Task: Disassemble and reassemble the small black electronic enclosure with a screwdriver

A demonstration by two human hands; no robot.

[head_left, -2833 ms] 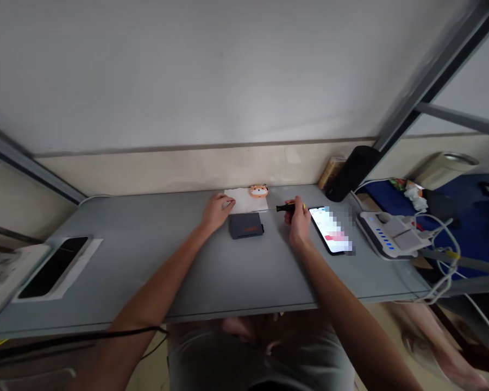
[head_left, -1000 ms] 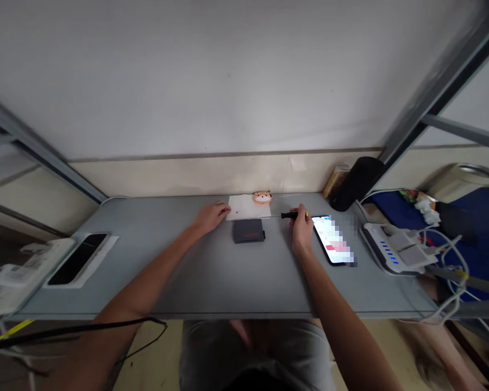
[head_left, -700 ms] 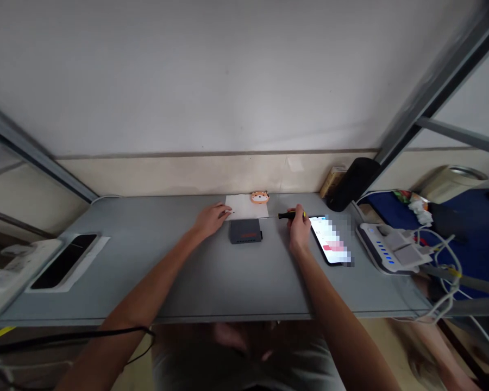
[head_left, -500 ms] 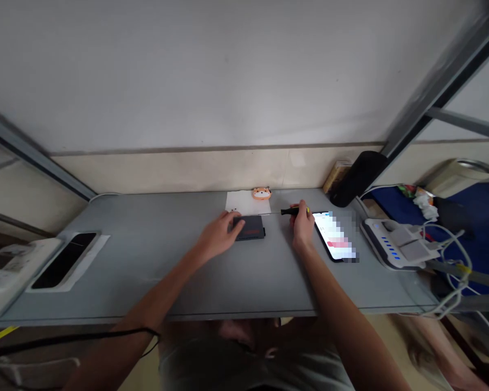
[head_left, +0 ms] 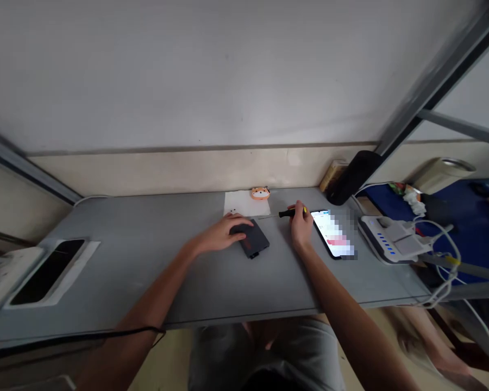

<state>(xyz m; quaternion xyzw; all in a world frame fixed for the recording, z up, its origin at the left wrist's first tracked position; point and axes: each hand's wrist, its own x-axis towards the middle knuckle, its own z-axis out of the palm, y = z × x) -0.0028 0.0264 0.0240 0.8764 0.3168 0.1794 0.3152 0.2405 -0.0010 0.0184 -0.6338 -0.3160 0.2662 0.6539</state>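
Observation:
A flat dark grey box (head_left: 253, 239) lies turned at an angle on the grey desk (head_left: 146, 217). My left hand (head_left: 228, 231) grips its left end between thumb and fingers. To the right, my right hand (head_left: 300, 222) is closed round a black and yellow screwdriver (head_left: 287, 213), whose thin shaft points left above the desk. Behind the box, a white paper sheet (head_left: 244, 203) carries several tiny dark bits, and an orange animal-face case (head_left: 260, 193) rests on its right side. Right of my right hand lies a lit phone (head_left: 332, 233).
A power strip (head_left: 391, 239) with white cables stands at the right. Behind it are a black cylinder (head_left: 353, 176) and a small box (head_left: 333, 174). A dark-screened phone (head_left: 49, 271) lies on white paper at the left. Another person's leg (head_left: 436, 347) shows at lower right.
The dark grey box has been turned clockwise, its right end swinging toward me, with my left hand on it. My right hand keeps the screwdriver in about the same place. The view has shifted slightly.

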